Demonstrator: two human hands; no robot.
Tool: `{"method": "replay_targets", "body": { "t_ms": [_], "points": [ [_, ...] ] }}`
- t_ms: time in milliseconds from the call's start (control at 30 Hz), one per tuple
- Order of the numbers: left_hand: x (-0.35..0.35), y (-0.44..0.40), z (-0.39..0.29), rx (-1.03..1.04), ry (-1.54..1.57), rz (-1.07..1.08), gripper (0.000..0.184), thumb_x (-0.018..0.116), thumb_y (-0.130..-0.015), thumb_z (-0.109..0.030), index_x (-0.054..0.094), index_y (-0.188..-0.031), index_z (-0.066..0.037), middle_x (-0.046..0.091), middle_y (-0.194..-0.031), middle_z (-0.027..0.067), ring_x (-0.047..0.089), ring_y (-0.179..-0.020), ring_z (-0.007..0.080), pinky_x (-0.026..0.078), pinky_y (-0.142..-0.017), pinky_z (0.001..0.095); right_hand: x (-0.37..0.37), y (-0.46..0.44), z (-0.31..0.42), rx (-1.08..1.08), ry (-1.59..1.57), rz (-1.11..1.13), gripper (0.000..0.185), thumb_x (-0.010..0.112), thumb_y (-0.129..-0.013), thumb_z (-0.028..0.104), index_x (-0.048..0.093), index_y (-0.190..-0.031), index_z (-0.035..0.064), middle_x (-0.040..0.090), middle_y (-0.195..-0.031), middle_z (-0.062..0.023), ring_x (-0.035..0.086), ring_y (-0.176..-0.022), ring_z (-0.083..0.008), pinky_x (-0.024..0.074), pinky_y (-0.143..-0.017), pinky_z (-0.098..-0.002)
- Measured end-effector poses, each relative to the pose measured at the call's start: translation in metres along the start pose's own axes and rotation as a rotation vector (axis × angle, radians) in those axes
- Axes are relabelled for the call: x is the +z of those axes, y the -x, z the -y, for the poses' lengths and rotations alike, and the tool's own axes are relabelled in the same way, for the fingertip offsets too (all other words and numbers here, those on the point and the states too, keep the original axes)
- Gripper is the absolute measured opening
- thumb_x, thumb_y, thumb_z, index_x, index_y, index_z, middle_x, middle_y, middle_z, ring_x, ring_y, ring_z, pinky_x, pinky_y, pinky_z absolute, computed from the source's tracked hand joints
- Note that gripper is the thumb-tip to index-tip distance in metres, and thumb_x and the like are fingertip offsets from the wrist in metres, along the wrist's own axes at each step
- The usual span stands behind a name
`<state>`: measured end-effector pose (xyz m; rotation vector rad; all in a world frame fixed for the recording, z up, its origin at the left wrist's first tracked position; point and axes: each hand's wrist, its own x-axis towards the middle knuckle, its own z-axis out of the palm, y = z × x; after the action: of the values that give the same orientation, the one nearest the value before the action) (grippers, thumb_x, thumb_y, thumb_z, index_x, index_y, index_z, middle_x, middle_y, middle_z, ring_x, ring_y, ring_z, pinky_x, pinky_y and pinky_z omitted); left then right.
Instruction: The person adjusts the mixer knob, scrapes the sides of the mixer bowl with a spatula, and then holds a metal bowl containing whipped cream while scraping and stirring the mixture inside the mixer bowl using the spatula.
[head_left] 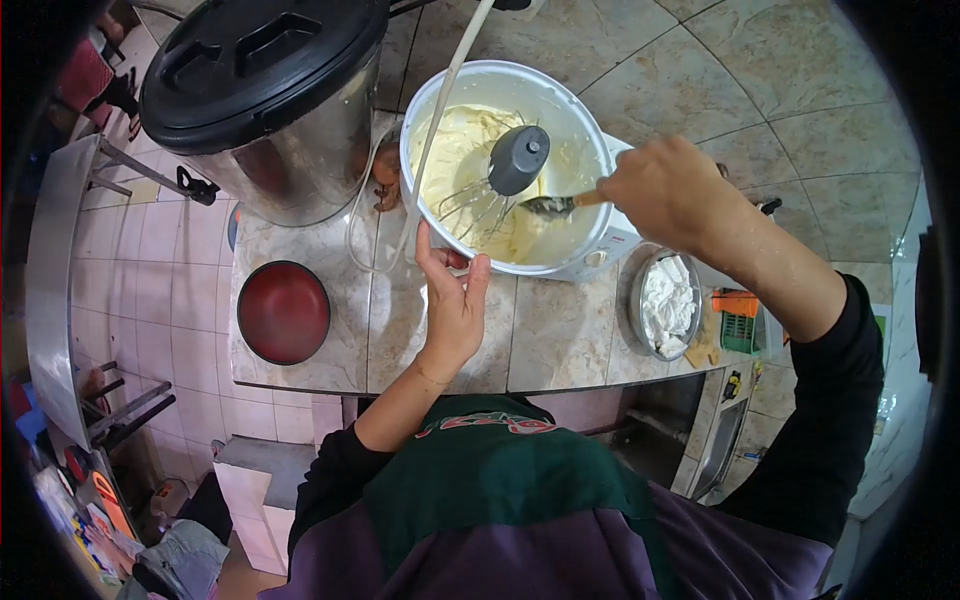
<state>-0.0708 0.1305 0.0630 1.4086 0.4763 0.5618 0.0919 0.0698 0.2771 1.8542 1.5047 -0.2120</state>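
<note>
The right hand (660, 190) is closed around the handle of a spatula (550, 206), its dark blade dipped into the white bowl (583, 125) of pale mixture (452, 145), set back from the near edge of the counter (550, 335). The left hand (455, 315) is spread against the near rim, well placed for steadying. Scraping goes best with the blade flat to the wall, clear of the whisk (482, 212).

So the big white mixing bowl (583, 128) is well back from the front edge of the tiled counter (555, 340), off to the right of the near left corner. Pale yellow creamy mix (452, 145) inside, kinda smeared up the wall. Wire whisk (518, 165) with a dark grey hub leans in there, and the wood-handled spatula (550, 206) is angled over the right side, dark blade down, all gunked up
</note>
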Motion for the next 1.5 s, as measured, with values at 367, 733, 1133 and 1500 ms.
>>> {"method": "replay_targets", "body": {
  "t_ms": [367,733,1133,1500],
  "points": [
    [0.001,-0.001,0.002,-0.007,0.046,-0.001,0.070,0.048,-0.094,-0.022,0.000,-0.139,0.003,0.041,-0.105,0.0123,0.043,-0.091,0.0169,0.041,-0.081,0.0300,0.025,-0.016,-0.016,0.033,0.441,-0.206,0.018,0.056,-0.080,0.013,0.067,-0.093,0.0192,0.059,-0.085,-0.0029,0.060,-0.077,-0.0170,0.0455,-0.065,-0.0290],
    [0.000,-0.002,0.002,0.005,-0.005,0.005,0.072,0.050,-0.093,-0.024,0.001,-0.139,0.003,0.042,-0.111,0.0134,0.044,-0.094,0.0176,0.044,-0.083,0.0316,0.052,0.003,-0.018,0.161,0.116,-0.095,0.021,0.051,-0.084,0.014,0.066,-0.100,0.0162,0.062,-0.079,-0.0069,0.063,-0.073,-0.0218,0.0492,-0.057,-0.0327],
    [0.002,-0.001,0.000,-0.005,0.043,0.025,0.067,0.044,-0.095,-0.018,-0.001,-0.138,0.004,0.039,-0.112,0.0134,0.039,-0.099,0.0172,0.033,-0.091,0.0323,0.018,-0.012,0.010,-0.036,-0.063,0.347,0.016,0.070,-0.060,0.003,0.069,-0.075,0.0044,0.067,-0.078,-0.0121,0.067,-0.075,-0.0231,0.0527,-0.063,-0.0316],
    [0.006,0.000,0.007,-0.008,0.053,0.011,0.073,0.047,-0.094,-0.018,-0.008,-0.140,-0.001,0.029,-0.126,0.0148,0.037,-0.107,0.0195,0.041,-0.086,0.0298,-0.058,-0.007,0.004,-0.323,-0.226,0.354,0.013,0.056,-0.074,0.002,0.064,-0.084,0.0003,0.065,-0.073,-0.0151,0.066,-0.071,-0.0305,0.0532,-0.062,-0.0370]
  ]
}}
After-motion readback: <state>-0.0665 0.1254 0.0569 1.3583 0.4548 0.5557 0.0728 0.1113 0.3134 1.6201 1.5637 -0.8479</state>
